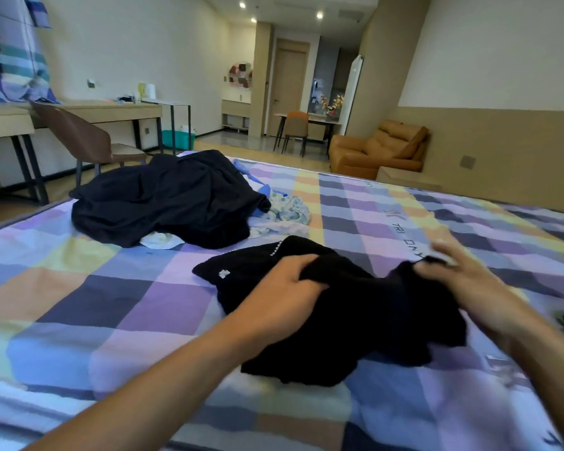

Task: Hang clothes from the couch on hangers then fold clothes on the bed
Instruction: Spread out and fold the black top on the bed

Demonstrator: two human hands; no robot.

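head view: the left hand (pixel 293 278) is found closed, its fingers curled into a bunch of the black garment (pixel 355 323) near the garment's middle. the right hand (pixel 466 284) is smeared by motion. it lies at the garment's right edge, where the cloth rises to meet it, but whether that edge is pinched or merely touched cannot be told. the garment is crumpled on the bed (pixel 111 288) just in front of the person and is partly lifted between the two hands. a row of pale studs and a small label are seen at its far left. farther up the bed a pile of dark clothes (pixel 170 196) is noted, with light patterned pieces (pixel 288 213) tucked at its right side, apart from the garment being handled. the couch (pixel 378 148) stands at the far wall. as the work is being done on the bed, the folding stage is judged to be under way. recommendation: the garment should be taken at two matching points, shoulders or hem, shaken out and laid flat on bare bed before any fold is made. creases should be smoothed outward, and the pile should be kept out of the way.
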